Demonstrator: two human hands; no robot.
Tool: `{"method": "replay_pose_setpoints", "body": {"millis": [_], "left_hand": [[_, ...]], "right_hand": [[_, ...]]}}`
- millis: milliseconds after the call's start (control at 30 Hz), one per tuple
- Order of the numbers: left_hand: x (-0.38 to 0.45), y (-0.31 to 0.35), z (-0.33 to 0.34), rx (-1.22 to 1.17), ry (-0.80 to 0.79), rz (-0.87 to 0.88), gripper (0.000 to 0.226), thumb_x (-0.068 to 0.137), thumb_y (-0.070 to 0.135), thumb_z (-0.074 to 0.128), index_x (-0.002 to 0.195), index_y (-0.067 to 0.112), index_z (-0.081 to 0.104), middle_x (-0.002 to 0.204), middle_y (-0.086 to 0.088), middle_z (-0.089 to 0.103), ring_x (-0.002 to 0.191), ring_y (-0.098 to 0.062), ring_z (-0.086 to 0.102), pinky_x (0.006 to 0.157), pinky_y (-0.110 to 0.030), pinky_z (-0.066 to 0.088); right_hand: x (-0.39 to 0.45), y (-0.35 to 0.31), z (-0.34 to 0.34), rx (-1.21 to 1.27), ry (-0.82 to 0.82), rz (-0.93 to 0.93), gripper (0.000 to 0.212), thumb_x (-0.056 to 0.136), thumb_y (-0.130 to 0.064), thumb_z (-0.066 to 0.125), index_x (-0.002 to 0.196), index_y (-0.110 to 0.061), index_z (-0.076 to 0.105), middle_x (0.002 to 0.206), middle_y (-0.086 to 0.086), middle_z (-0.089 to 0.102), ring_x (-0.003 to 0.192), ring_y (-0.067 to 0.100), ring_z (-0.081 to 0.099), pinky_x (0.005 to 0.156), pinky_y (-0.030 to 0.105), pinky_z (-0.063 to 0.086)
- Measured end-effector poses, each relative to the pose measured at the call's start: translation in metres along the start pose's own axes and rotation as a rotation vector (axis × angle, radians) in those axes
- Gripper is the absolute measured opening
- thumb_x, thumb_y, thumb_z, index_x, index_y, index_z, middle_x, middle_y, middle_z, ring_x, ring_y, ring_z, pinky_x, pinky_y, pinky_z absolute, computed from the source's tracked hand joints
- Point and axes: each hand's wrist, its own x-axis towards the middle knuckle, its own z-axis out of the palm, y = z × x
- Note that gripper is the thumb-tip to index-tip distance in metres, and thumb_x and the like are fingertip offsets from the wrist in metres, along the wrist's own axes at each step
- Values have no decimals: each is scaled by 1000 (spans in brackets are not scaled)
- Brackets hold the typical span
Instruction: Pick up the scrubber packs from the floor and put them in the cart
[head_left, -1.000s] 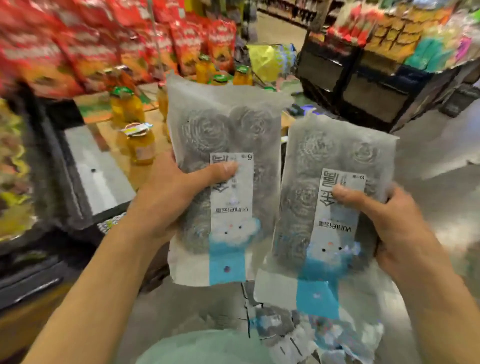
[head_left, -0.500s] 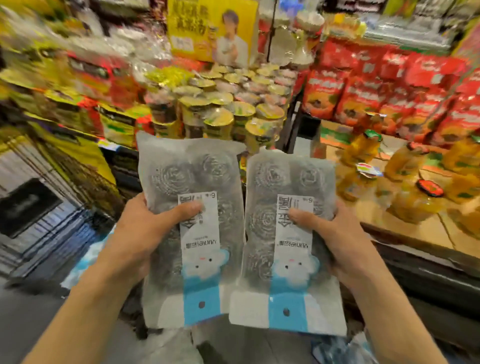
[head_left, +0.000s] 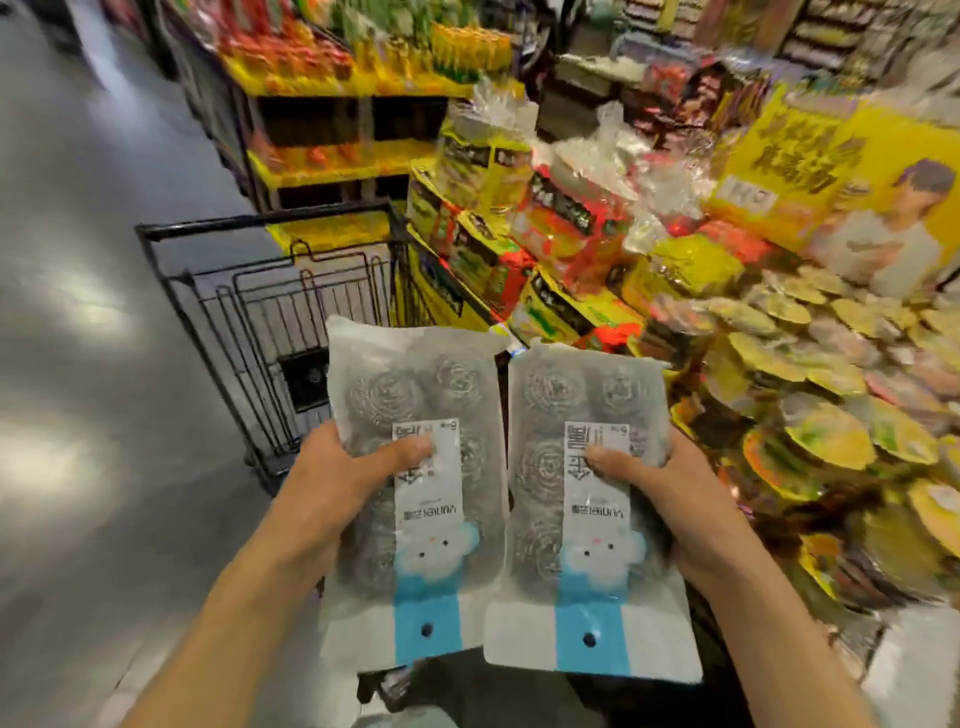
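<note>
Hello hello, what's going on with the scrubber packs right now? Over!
Left hand grips the left scrubber pack; right hand grips the right scrubber pack. Both packs off the floor, not in the cart yet. Nothing between packs and cart.

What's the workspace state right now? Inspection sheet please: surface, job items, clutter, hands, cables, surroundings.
Surface: grey shop floor, bare where visible, glare patches.
Job's things: left scrubber pack and right scrubber pack, both held up side by side, labels upside down; black wire cart ahead and left of them, contents not clear.
Clutter: nothing seen on the floor.
Grippers: left hand grips the left pack, thumb on its label; right hand grips the right pack likewise.
Cables: nothing seen.
Surroundings: stacked yellow and red boxes, bowl-lid display on the right, blurred yellow shelves behind.
</note>
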Motion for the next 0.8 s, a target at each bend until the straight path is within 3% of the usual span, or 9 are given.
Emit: {"method": "replay_pose_setpoints", "body": {"millis": [167,267,400,567,700,800], "left_hand": [[58,3,-30,-74,125,-31,44,68,19,82,110,10,73,97,-11,80,88,-29,78,84,-46,60],[97,-8,-42,-101,195,-57,46,66,19,83,109,10,73,97,-10,80,90,-29,78,83,-45,59],[155,-26,-51,-102,290,-116,77,45,41,100,113,14,74,105,-9,80,97,-29,77,89,-46,57],[224,-51,-64,-122,425,-227,42,76,13,82,117,13,72,102,-7,80,94,-26,77,92,-48,58],[273,-80,-82,-111,464,-273,39,82,11,79,120,12,71,102,-5,80,92,-22,78,83,-39,59],[304,-109,-99,-119,457,-324,38,84,11,79,121,13,70,106,-8,80,96,-26,77,92,-47,58]], "right_hand": [[93,-7,45,-46,-135,34,40,83,0,78,120,-9,66,106,14,79,97,36,77,82,45,64],[154,-2,69,-71,-209,80,38,83,3,78,117,-10,67,103,12,80,92,31,78,75,38,65],[240,19,97,-113,-318,132,39,83,2,79,119,-9,67,104,12,80,95,31,77,81,42,64],[336,57,130,-173,-377,189,41,81,0,83,116,-11,66,101,6,81,95,26,78,78,37,64],[397,99,162,-259,-376,176,40,75,-3,89,103,-21,66,95,-1,79,86,16,77,85,44,63],[428,134,183,-291,-400,222,44,74,-11,92,108,-23,67,94,-3,80,87,17,78,84,46,64]]}}
